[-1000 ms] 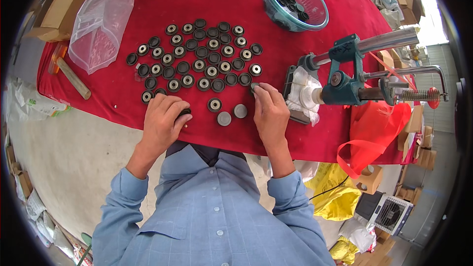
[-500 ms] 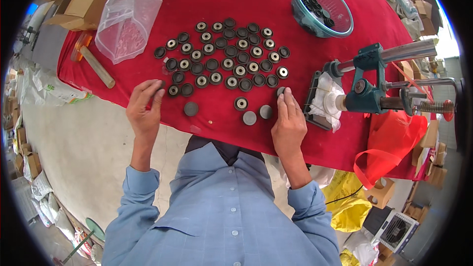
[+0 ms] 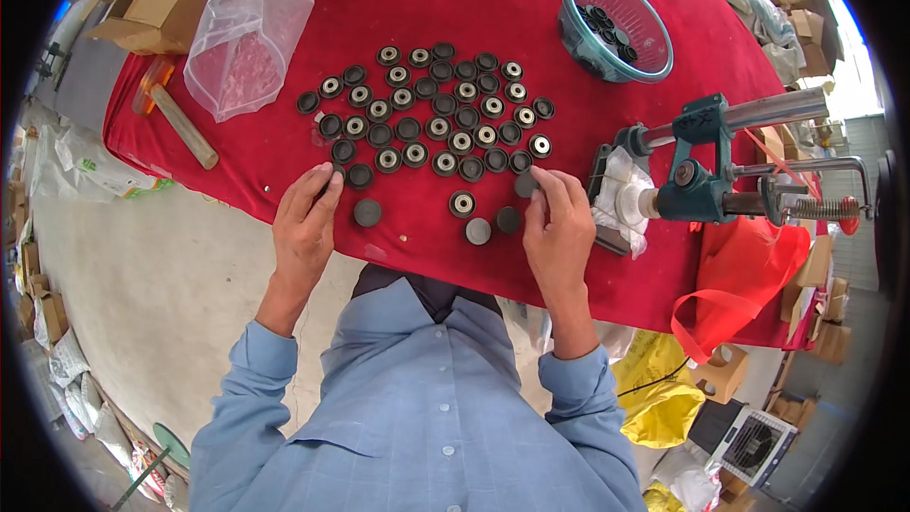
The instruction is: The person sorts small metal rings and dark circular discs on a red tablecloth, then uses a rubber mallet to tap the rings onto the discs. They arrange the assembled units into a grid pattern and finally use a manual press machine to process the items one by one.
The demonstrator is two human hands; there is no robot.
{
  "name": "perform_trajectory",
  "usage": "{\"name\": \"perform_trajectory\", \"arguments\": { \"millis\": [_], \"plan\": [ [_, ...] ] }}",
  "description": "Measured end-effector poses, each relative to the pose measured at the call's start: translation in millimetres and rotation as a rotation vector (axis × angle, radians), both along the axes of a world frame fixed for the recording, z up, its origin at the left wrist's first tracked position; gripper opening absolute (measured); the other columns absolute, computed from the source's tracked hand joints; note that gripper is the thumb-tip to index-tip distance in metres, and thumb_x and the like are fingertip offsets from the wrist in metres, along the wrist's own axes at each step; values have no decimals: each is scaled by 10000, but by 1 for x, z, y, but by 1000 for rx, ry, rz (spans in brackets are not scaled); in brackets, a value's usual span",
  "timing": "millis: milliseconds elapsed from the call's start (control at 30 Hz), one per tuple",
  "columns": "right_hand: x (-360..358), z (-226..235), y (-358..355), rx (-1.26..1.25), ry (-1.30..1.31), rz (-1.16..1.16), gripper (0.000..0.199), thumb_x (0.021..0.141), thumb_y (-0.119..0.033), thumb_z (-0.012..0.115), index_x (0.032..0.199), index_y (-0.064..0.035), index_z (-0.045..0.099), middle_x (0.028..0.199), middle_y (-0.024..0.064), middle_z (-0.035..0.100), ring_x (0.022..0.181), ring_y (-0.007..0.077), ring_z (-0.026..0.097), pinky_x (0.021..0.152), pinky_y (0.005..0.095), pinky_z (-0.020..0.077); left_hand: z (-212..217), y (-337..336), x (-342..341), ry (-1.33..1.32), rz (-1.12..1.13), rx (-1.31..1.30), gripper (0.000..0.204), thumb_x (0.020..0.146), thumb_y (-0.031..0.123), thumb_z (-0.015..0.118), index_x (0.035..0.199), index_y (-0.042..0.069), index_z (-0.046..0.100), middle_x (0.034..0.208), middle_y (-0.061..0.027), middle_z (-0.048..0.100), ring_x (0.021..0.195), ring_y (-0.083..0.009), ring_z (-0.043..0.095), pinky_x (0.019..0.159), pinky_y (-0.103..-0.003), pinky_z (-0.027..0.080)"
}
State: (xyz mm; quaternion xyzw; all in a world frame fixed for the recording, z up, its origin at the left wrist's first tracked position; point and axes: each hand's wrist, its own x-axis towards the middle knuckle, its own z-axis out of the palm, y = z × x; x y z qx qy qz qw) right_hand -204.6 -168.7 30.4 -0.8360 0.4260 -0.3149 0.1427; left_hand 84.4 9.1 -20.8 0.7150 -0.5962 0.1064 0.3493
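Right hand (image 3: 559, 228) pinches a dark disc (image 3: 526, 184) at the near-right edge of the rows on the red worktop (image 3: 284, 166), while left hand (image 3: 305, 218) fingertips touch a disc (image 3: 336, 173) at near-left.

Round parts (image 3: 436, 114) lie in rows mid-table (image 3: 379, 9), w/ a few strays nearer you: one (image 3: 367, 213) just right of your left hand (image 3: 305, 218), three more betw. your hands. Your right hand (image 3: 557, 228) sits at the rows' right end, fingertips on a disc (image 3: 526, 184). Press tool (image 3: 701, 171) stands right of that hand. Bowl (image 3: 616, 14) w/ parts behind it. Plastic bag (image 3: 242, 47) far left, stick (image 3: 180, 123) left of it
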Motion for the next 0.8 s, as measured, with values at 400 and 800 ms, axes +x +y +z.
{"name": "perform_trajectory", "arguments": {
  "millis": [400, 800],
  "plan": [
    [21, -1, -15, 125, -61, 62, 235, 934, -58, 765, 1167, -82, 778, 1005, 123, 692, 844, 320, 707, 754, 446, 565, 3, 6, -6, -3, 36, 53, 518, 874, -113, 668, 1348, 72, 768, 1399, -92, 731, 1286, -311, 671, 1099, -456, 483],
    [11, -5, 6, 59, 41, 212, 329, 813, -164, 881, 1120, -128, 767, 1094, 59, 724, 1038, 292, 675, 881, 450, 493, 38, -12, -8, 87, 25, 62, 298, 900, 35, 804, 1196, 62, 797, 1262, -57, 744, 1167, -281, 649, 1019, -420, 470]
  ]
}}
